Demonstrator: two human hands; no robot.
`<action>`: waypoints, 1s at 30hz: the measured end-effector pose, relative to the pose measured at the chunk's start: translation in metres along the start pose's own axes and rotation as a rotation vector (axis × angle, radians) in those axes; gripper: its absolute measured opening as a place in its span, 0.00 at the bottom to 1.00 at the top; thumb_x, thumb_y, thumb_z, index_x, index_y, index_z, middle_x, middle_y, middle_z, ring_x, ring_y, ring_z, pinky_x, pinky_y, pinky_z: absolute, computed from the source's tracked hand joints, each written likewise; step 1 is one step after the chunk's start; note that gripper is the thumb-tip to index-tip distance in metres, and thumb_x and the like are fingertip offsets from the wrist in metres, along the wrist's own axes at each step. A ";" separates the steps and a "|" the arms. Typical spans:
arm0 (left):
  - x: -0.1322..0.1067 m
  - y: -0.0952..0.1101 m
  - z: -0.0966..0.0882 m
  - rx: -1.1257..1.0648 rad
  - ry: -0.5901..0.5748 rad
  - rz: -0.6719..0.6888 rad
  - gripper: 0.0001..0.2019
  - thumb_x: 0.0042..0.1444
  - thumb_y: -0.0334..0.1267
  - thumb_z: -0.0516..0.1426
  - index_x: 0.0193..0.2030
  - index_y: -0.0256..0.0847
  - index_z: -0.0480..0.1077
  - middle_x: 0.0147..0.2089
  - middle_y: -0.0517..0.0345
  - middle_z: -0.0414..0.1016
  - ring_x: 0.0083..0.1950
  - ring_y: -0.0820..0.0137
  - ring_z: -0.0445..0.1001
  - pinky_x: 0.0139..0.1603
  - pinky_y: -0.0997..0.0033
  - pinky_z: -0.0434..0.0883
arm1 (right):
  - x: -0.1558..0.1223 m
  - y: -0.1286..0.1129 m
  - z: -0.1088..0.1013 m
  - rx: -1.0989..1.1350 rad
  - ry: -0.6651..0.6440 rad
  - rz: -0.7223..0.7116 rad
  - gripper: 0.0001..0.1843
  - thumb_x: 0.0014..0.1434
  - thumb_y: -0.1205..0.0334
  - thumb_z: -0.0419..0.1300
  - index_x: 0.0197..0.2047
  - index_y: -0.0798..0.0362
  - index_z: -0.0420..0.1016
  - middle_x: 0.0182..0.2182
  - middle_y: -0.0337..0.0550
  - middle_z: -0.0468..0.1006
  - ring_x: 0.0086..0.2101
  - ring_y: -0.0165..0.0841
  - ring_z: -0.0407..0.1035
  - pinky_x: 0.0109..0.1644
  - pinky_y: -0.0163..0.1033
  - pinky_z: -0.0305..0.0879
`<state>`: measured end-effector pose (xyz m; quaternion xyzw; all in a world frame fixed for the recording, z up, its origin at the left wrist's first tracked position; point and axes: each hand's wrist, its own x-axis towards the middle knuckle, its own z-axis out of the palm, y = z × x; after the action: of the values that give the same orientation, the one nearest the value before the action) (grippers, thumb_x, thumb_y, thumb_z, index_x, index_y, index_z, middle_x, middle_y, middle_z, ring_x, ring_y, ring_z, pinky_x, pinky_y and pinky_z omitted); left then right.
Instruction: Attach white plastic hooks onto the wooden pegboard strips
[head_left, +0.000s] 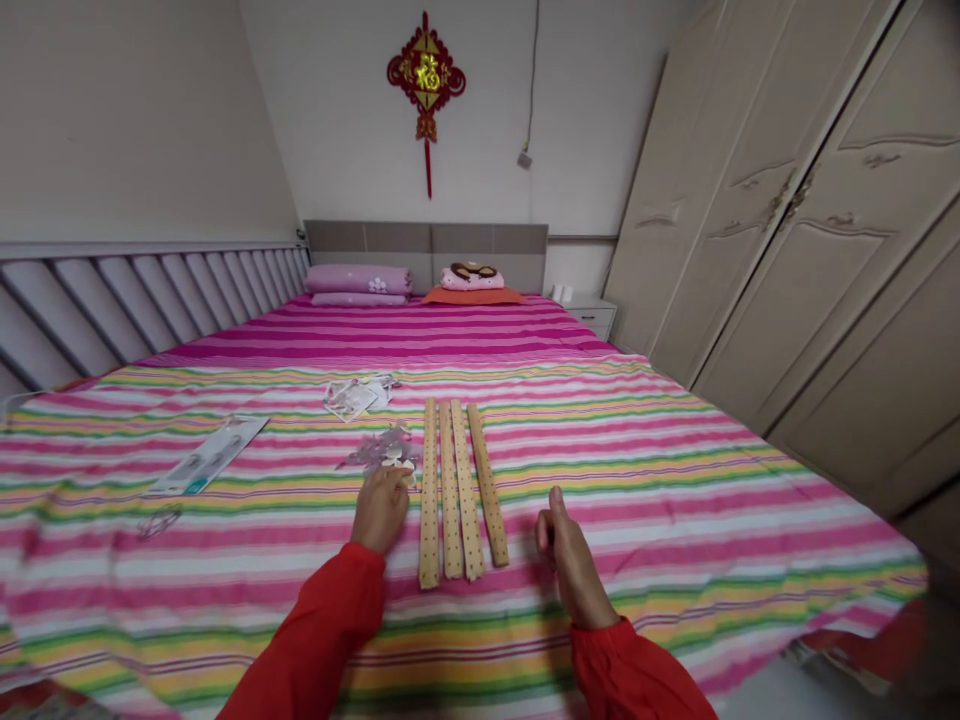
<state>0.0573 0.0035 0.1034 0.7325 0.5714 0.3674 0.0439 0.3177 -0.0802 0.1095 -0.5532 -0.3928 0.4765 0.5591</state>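
Several long, flat wooden strips (429,500) with rows of small dark holes or dots lie lengthwise on the striped bedspread. The rightmost strip (487,488) sits slightly apart and tilted. Left of the strips, my left hand (381,508) is at the near edge of a small pile of greyish, shiny pieces (381,446) and white pieces (403,461). Its fingers are bent together there, and what they hold is hidden. To the right of the strips, my right hand (571,562) hovers with its thumb raised and fingers loosely curled, holding nothing.
Behind the pile lie white tags or packets (361,397). Farther left are a flat clear package (210,456) and a small loop of thin material (159,520). Folded bedding (360,280) lies by the headboard (375,240); a wardrobe (795,220) stands to the right.
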 end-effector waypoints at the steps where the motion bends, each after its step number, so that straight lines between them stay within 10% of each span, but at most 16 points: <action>1: 0.005 -0.002 0.004 0.065 -0.025 0.036 0.17 0.49 0.27 0.49 0.43 0.39 0.73 0.45 0.50 0.73 0.49 0.62 0.68 0.52 0.63 0.63 | -0.001 0.002 0.000 -0.001 -0.002 0.015 0.36 0.54 0.28 0.40 0.13 0.50 0.53 0.09 0.29 0.47 0.13 0.24 0.43 0.18 0.34 0.38; 8: 0.020 -0.001 0.017 0.338 -0.262 0.072 0.18 0.46 0.23 0.50 0.40 0.39 0.75 0.51 0.47 0.71 0.54 0.55 0.65 0.52 0.57 0.61 | -0.004 0.012 -0.003 -0.017 -0.016 0.044 0.36 0.53 0.28 0.41 0.11 0.49 0.55 0.08 0.31 0.48 0.12 0.25 0.44 0.18 0.35 0.40; 19: 0.018 -0.013 0.013 0.282 -0.194 0.109 0.09 0.48 0.27 0.52 0.29 0.40 0.72 0.38 0.50 0.74 0.45 0.59 0.68 0.46 0.59 0.61 | -0.005 0.024 0.004 0.027 -0.094 0.082 0.36 0.54 0.30 0.43 0.11 0.50 0.56 0.09 0.31 0.49 0.13 0.25 0.45 0.19 0.35 0.41; 25: 0.014 0.007 -0.003 -0.366 0.029 -0.248 0.05 0.44 0.39 0.58 0.27 0.39 0.70 0.32 0.56 0.73 0.37 0.67 0.70 0.39 0.68 0.65 | -0.009 0.015 0.014 0.033 -0.176 0.041 0.35 0.54 0.31 0.47 0.11 0.51 0.59 0.09 0.32 0.52 0.14 0.25 0.47 0.20 0.35 0.43; 30: -0.004 0.050 -0.016 -1.154 -0.179 -0.659 0.13 0.42 0.43 0.64 0.29 0.37 0.69 0.25 0.64 0.69 0.25 0.78 0.65 0.26 0.78 0.62 | -0.008 0.012 0.022 0.075 -0.228 -0.026 0.27 0.53 0.38 0.56 0.19 0.54 0.66 0.13 0.32 0.59 0.17 0.25 0.52 0.22 0.33 0.46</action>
<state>0.0879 -0.0228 0.1367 0.4064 0.4713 0.5194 0.5856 0.2932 -0.0838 0.0997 -0.4691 -0.4430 0.5435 0.5370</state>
